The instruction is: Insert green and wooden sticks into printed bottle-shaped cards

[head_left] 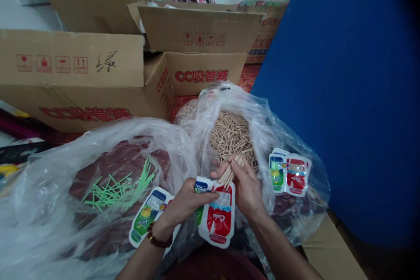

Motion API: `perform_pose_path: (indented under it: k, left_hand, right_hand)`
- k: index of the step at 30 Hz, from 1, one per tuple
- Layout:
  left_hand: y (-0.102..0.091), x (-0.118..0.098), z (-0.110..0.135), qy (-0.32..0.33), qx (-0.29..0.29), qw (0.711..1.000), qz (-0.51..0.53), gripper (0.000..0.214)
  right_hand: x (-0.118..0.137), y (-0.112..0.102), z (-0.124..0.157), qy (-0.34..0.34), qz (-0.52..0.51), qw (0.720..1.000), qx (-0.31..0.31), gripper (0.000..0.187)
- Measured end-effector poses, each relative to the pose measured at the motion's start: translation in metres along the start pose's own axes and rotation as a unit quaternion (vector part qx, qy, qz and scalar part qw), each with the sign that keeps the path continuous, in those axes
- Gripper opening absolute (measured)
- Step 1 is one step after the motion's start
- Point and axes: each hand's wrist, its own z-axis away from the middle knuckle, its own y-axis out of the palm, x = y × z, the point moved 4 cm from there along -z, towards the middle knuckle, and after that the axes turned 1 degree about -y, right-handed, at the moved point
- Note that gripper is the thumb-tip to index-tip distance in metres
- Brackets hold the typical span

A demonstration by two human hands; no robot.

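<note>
My left hand (183,203) is closed on a strip of bottle-shaped candy packets (216,218), the red "Cola" one hanging in front. My right hand (246,188) pinches a small bundle of tan wooden sticks (231,170) just above the packet's top. Behind my hands a clear plastic bag (229,100) holds a heap of tan sticks (229,133). A green and blue packet (146,214) lies under my left wrist. Two more joined packets (288,174), green and red, rest on the bag to the right.
A second clear bag (65,170) at left holds several green sticks (121,188). Cardboard boxes (75,74) with red print stand behind, more boxes (197,30) further back. A big blue panel (341,96) walls off the right. A cardboard edge (331,253) lies at lower right.
</note>
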Motion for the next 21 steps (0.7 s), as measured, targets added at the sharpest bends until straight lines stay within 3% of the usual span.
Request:
perform_pose_path:
  k: [4,10,15,21]
  left_hand:
    - [0.006,-0.011,-0.008,0.018,0.042,0.999,0.000,0.028]
    - [0.019,-0.039,-0.030,0.042,0.069,0.996,-0.041,0.026]
    - [0.031,-0.059,-0.049,0.075,0.081,0.992,-0.053,0.025]
    - [0.037,-0.070,-0.066,0.087,0.069,0.993,-0.037,0.025]
  right_hand:
    - [0.002,-0.003,-0.011,-0.005,0.018,1.000,0.013,0.020]
    - [0.033,-0.011,-0.038,-0.014,0.043,0.996,0.082,0.022]
    - [0.047,-0.016,-0.048,-0.001,0.055,0.993,0.103,0.022]
    - [0.045,-0.019,-0.056,0.027,0.042,0.986,0.161,0.019]
